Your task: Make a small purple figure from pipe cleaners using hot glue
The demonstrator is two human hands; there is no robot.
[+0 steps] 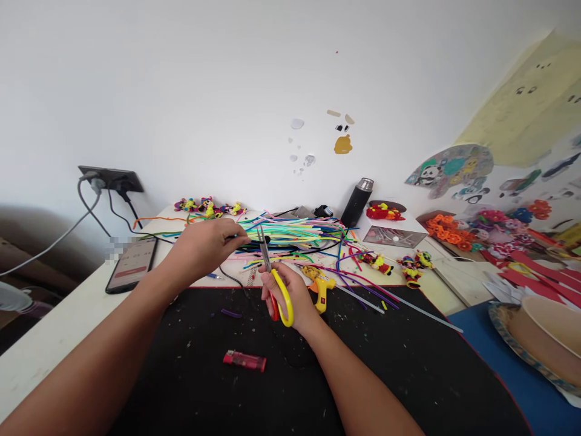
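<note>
My right hand [293,297] grips a pair of scissors [281,297] with one yellow and one red handle loop, the blades pointing up and slightly apart. My left hand [213,242] pinches a short black pipe cleaner [261,240], which reaches across to the blades. Whether the blades touch it, I cannot tell. Just behind both hands lies a wide heap of coloured pipe cleaners [304,232]. A yellow glue gun [321,289] rests to the right of my right hand. Nearer to me, a red lighter [245,361] and a purple scrap [231,313] lie on the black mat [190,375].
A phone [131,266] lies at left, below a wall power socket [111,180]. Small pipe-cleaner figures [209,207] sit at the back left, others [411,270] at right. A black flask [357,204] leans beside a white box [394,233]. A bowl [551,330] stands far right.
</note>
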